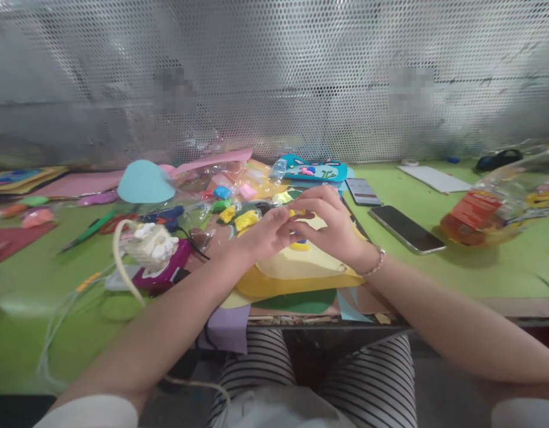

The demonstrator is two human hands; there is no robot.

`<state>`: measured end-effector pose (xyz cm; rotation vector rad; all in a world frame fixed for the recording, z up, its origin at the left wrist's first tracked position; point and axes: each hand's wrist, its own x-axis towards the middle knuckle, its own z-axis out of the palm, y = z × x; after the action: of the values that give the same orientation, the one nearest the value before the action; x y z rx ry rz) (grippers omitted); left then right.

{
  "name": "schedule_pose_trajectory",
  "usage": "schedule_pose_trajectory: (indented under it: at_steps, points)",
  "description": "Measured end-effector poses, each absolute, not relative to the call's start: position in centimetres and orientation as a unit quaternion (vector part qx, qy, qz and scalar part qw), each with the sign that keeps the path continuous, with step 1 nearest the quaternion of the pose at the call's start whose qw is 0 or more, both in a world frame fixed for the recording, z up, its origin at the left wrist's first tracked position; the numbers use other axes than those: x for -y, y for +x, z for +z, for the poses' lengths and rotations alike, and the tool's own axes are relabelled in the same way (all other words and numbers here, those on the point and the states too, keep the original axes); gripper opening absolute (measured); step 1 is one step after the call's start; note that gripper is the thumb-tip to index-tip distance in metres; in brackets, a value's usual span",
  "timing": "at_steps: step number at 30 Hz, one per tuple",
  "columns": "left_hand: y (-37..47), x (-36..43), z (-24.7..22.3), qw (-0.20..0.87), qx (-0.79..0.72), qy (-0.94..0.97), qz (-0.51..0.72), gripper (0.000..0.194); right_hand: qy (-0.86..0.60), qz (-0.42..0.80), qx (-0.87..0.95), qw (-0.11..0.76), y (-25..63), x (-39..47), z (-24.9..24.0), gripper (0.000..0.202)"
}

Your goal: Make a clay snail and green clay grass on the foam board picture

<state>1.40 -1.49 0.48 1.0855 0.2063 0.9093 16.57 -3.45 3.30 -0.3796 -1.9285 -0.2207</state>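
My left hand (272, 233) and my right hand (330, 223) meet above a layered cream and yellow craft sheet (274, 284). Between their fingertips is a small piece of yellow clay (296, 213), pinched from both sides. A yellow and blue shape (300, 245) lies on the sheet, partly hidden under my right hand. Lumps of yellow clay (246, 220) in clear wrap are just left of my hands, with green clay (221, 205), blue clay (222, 192) and pink clay (248, 191) behind them.
Two phones (407, 229) (363, 192) and a plastic bottle (475, 217) are on the right. On the left are a purple power strip (167, 267) with cables, green scissors (90, 230) and a glue gun (167, 217). A blue decorated cutout (316, 169) lies behind, before a perforated metal panel (274, 77).
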Motion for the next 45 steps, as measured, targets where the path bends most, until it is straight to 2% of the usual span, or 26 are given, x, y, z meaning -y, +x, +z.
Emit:
schedule_pose_trajectory:
  at_steps: [5,13,19,23,45]
  points:
    - [2.0,2.0,0.8,0.776,-0.141,0.448,0.421,0.034,-0.192,-0.146,0.808,0.538,16.6,3.1,3.3,0.022]
    - [1.9,2.1,1.1,0.791,-0.135,0.444,0.399,0.036,-0.198,-0.095,0.812,0.540,16.7,2.6,2.9,0.012]
    - [1.5,1.8,0.9,0.794,-0.117,0.455,0.385,0.032,-0.181,-0.003,0.834,0.522,16.9,2.6,3.0,0.018]
    - [1.3,1.6,0.7,0.791,-0.110,0.465,0.381,0.034,-0.181,0.034,0.839,0.513,17.3,2.3,3.1,0.015]
    - [1.3,2.0,0.9,0.787,-0.109,0.477,0.377,0.043,-0.141,0.031,0.834,0.533,17.0,3.0,3.6,0.008]
